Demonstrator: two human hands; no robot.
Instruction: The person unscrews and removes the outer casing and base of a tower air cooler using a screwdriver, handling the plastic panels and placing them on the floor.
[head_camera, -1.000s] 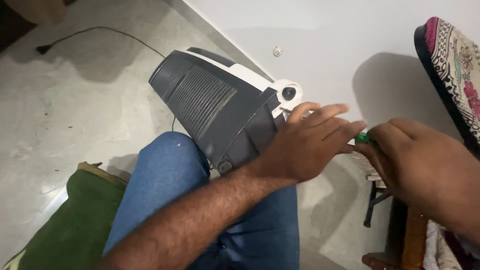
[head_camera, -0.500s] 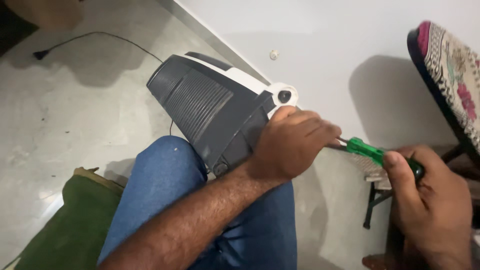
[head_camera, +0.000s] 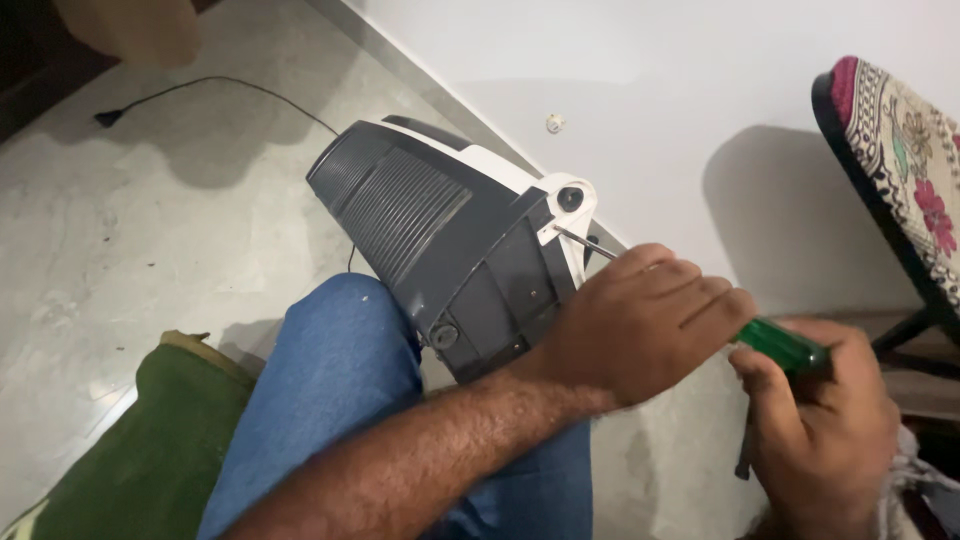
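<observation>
A dark grey and white ribbed appliance housing (head_camera: 440, 230) leans tilted against my blue-jeaned knee (head_camera: 340, 380). A screwdriver with a green handle (head_camera: 785, 345) has its metal shaft (head_camera: 585, 242) pointing at the white corner of the housing. My right hand (head_camera: 825, 440) grips the green handle. My left hand (head_camera: 640, 325) is curled around the shaft near the housing, and hides the middle of the tool.
A black power cord with plug (head_camera: 105, 118) lies on the pale stone floor at the upper left. A green cushion (head_camera: 140, 450) lies by my leg. A chair with a patterned floral seat (head_camera: 900, 150) stands at the right against the white wall (head_camera: 650, 60).
My left hand has slid back along the shaft, so the metal tip now shows at the housing's white corner. My right hand has taken a firmer hold of the green handle.
</observation>
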